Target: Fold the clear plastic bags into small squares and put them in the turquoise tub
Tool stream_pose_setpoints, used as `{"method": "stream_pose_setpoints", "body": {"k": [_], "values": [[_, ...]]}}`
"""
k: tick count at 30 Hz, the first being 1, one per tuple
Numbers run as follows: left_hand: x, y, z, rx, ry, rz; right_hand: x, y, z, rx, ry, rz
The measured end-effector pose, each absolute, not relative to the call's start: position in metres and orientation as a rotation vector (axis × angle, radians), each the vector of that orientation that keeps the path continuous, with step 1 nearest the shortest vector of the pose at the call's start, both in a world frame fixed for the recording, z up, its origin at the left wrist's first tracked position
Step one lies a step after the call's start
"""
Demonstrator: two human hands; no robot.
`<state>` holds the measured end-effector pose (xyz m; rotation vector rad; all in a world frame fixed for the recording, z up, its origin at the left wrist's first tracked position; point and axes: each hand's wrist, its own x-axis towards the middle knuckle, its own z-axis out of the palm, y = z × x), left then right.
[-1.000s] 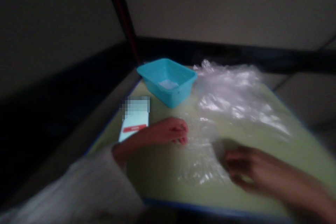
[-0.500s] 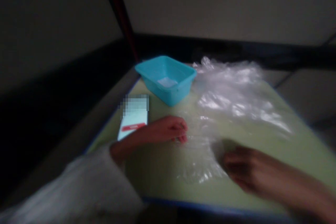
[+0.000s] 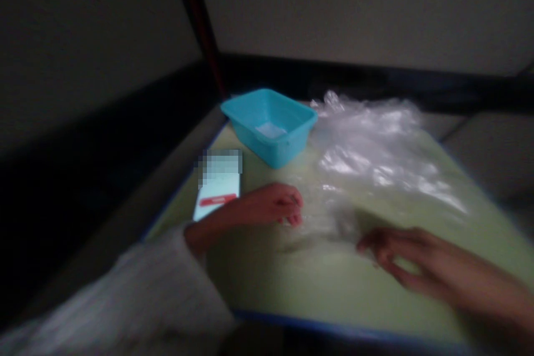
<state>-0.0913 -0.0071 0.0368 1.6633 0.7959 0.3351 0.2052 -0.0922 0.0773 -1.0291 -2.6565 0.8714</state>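
My left hand (image 3: pixel 288 206) is closed in a pinch at the left side of a small piece of clear plastic film (image 3: pixel 327 222), low over the yellow-green tabletop (image 3: pixel 258 278). At the film's right end, my right hand (image 3: pixel 396 253) has its thumb and index finger bent towards each other in a loop, their tips at the film's edge. Blur softens the right fingertips. The plastic between the hands is smeared and partly lifted, with a dark shadow line along its lower side.
Behind the hands stands a turquoise plastic basin (image 3: pixel 275 150) with a whitish piece (image 3: pixel 270 130) inside. A lit phone (image 3: pixel 219 181) lies beside my left forearm. Crumpled clear plastic (image 3: pixel 375 144) covers the back right of the table, whose border is blue.
My right hand's fingers have unfolded from a tighter curl into a loop. The film's near edge has moved up and away from the table's front. My left hand keeps its pinch.
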Motion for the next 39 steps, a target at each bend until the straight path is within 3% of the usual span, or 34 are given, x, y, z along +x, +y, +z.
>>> {"method": "stream_pose_setpoints", "body": {"k": [6,12,19,28,39], "values": [[-0.091,-0.007,0.037,1.645,0.788,0.327,0.212,-0.091,0.068,-1.173,-2.612,0.792],[-0.091,-0.007,0.037,1.663,0.796,0.328,0.210,-0.084,0.058,-0.987,-2.662,0.665],[-0.091,-0.006,0.036,1.683,0.796,0.311,0.200,-0.069,0.044,-0.698,-2.799,0.278],[-0.093,-0.007,0.035,1.643,0.743,0.332,0.203,-0.065,0.046,-0.866,-2.681,0.644],[-0.095,-0.010,0.043,1.623,0.847,0.271,0.202,-0.063,0.051,-1.195,-2.459,0.844]]}}
